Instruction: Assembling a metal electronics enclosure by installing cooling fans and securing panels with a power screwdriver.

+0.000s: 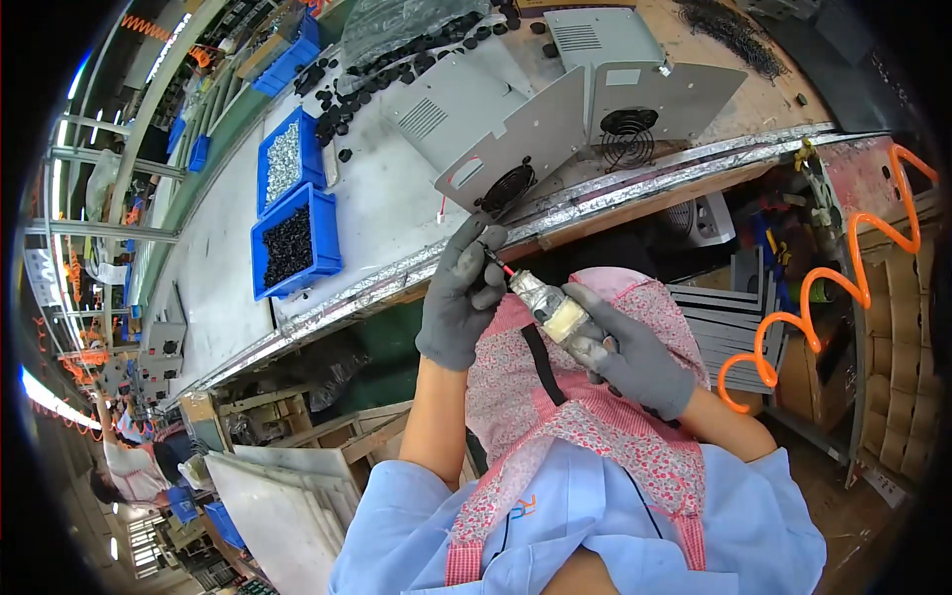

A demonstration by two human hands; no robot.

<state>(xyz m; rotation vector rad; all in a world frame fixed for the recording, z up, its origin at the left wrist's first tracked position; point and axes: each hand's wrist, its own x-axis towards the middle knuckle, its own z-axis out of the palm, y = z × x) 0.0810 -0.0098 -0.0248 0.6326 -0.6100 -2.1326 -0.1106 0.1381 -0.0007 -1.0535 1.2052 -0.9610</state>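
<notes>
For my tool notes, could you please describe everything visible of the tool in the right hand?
The handheld tool, possibly a powered screwdriver, has a whitish body, apparently wrapped in silvery and cream material, and a thin red-and-dark front end. It slants up and leftward, gripped by the gloved right hand, its front close to the gloved left hand. Its rear is hidden.

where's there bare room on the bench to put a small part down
Bare white bench shows between the blue bins and the left casing, and again left of the bins. It is crowded at the far end, where black caps lie around a plastic bag, and where the right casing stands close beside the left.
</notes>
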